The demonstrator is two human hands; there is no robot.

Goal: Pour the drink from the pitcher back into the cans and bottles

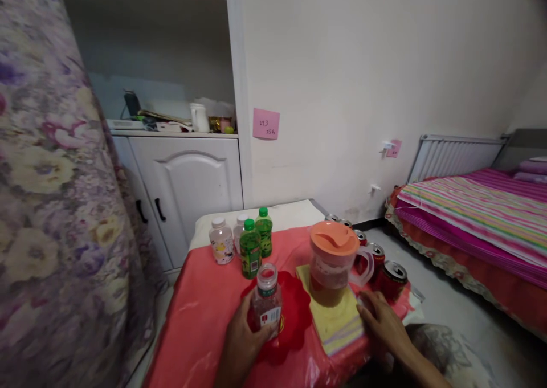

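Observation:
My left hand (pixel 245 334) is wrapped around a clear uncapped bottle (pixel 268 297) with a green band at its neck and a white label. The bottle stands upright in or just over a red scalloped plate (pixel 299 319); contact cannot be told. My right hand (pixel 382 322) is closed beside the right edge of a folded yellow cloth (pixel 337 325). Something pale shows at its fingertips, too small to name. On that cloth rests a clear pitcher (pixel 331 262) with an orange lid, its handle pointing right, above my right hand.
Two green bottles (pixel 250 251) and two white-capped bottles (pixel 221 241) stand at the table's back left. Several dark red cans (pixel 391 280) line the right edge. Pink plastic (pixel 192 325) covers the table. A bed (pixel 470 205) is at right, a floral curtain (pixel 55 177) at left.

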